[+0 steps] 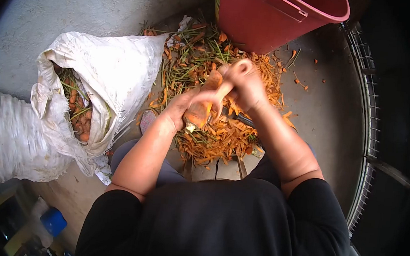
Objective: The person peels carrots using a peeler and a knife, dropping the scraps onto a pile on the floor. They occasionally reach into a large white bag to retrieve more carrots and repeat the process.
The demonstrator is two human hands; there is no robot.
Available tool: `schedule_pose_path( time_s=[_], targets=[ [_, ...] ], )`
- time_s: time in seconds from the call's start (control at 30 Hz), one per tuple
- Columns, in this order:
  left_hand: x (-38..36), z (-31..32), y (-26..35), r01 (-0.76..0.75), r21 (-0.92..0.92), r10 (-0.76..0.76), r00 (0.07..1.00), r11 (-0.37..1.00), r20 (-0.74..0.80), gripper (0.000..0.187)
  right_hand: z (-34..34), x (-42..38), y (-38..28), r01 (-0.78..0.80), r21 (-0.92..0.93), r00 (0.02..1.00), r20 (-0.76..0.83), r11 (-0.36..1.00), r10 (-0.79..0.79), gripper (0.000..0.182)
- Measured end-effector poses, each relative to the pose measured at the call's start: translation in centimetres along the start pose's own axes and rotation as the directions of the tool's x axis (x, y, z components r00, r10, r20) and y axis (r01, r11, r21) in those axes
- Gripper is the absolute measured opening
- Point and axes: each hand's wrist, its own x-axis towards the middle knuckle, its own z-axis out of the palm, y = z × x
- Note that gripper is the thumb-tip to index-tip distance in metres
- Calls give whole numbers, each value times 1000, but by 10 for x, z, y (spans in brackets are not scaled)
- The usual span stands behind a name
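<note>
My left hand [177, 108] is closed around a thick carrot [199, 112], tilted over the pile, with a pale end nearest me. In my right hand [250, 86] is a pale orange Y-shaped peeler [225, 88], somewhat blurred. Its forked head lies across the carrot, and its handle end shows a hole above my fingers. Below both hands spreads a heap of orange carrot peelings [218, 141]. A black handle [245, 120] sticks out near my right wrist; what it belongs to is hidden.
At the left, a white woven sack [132, 69] gapes open over carrots [81, 123] with stems. Another white sack [14, 132] lies beside it. Green stems [184, 54] and scraps cover the floor ahead, by a red bin [275, 25]. A wire rack [367, 116] curves along the right.
</note>
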Motion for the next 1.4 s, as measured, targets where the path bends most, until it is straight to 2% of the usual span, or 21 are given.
schedule_pose_path(
  time_s=[0.03,0.1,0.17,0.27,0.37,0.43,0.57,0.63,0.7,0.73,0.83,0.87,0.93,0.97,1.03,1.1,1.23,1.27,1.33,1.37,1.4],
  targets=[
    [-5,11,5,23,-79,-21,1000,997,22,41,9,-11,-1,-85,-4,984,159,996,84,24],
    [-15,31,11,75,-236,-60,996,969,68,38,9,-5,11,-98,6,991,97,995,97,24],
    [-17,36,15,79,-150,-86,996,986,-34,37,-4,6,21,-84,86,988,138,993,72,21],
    [-25,36,17,64,-23,-64,998,998,4,40,-35,32,17,-8,-15,984,-178,1000,6,21],
    [-23,27,11,165,-83,-155,982,983,111,42,-96,63,0,63,-388,798,-534,920,-280,24],
    [-24,25,13,144,-111,-133,986,983,103,42,-89,61,-9,177,-162,706,-667,971,-240,23],
    [-12,13,12,172,-224,-152,983,959,103,38,-30,28,-7,166,-138,949,-247,976,-196,30],
    [-17,24,12,94,-165,-84,994,982,67,37,-1,5,7,97,-106,995,32,990,-94,27],
    [-16,30,9,78,-191,-74,997,978,27,36,7,-3,20,26,-59,989,149,998,-17,26],
    [-19,27,13,95,-69,-88,991,993,105,38,1,2,23,2,-84,995,103,996,6,26],
    [-22,25,12,172,-105,-150,970,979,192,38,-41,37,19,73,-54,988,-136,996,-79,25],
    [-22,25,10,183,-108,-165,973,977,162,38,-61,49,11,97,-74,948,-297,992,-115,23],
    [-21,26,6,149,-87,-134,977,985,165,38,-90,61,-1,107,-392,799,-514,914,-313,18],
    [-20,25,6,135,-74,-121,979,988,167,38,-98,64,0,135,-189,734,-641,973,-226,18],
    [-27,30,18,141,-91,-129,984,986,121,39,-81,54,-9,167,-134,784,-582,977,-214,19],
    [-18,22,16,128,-174,-100,982,976,162,38,-52,41,-4,197,-14,919,-346,980,-190,22],
    [-11,21,5,-1,-14,3,997,1000,73,40,14,-7,13,2,25,996,94,1000,-4,25],
    [-9,18,2,117,-139,-97,986,983,138,41,11,-5,16,5,-6,997,83,1000,-5,24],
    [-8,11,-1,69,-35,-60,973,997,221,41,0,8,25,7,-68,998,58,998,-3,24],
    [-9,10,-2,43,16,-46,963,999,264,41,-17,24,29,45,-91,996,-77,995,-52,22],
    [-12,18,0,168,-54,-156,972,984,177,42,-40,40,22,101,-67,976,-189,993,-112,21]
  ],
)
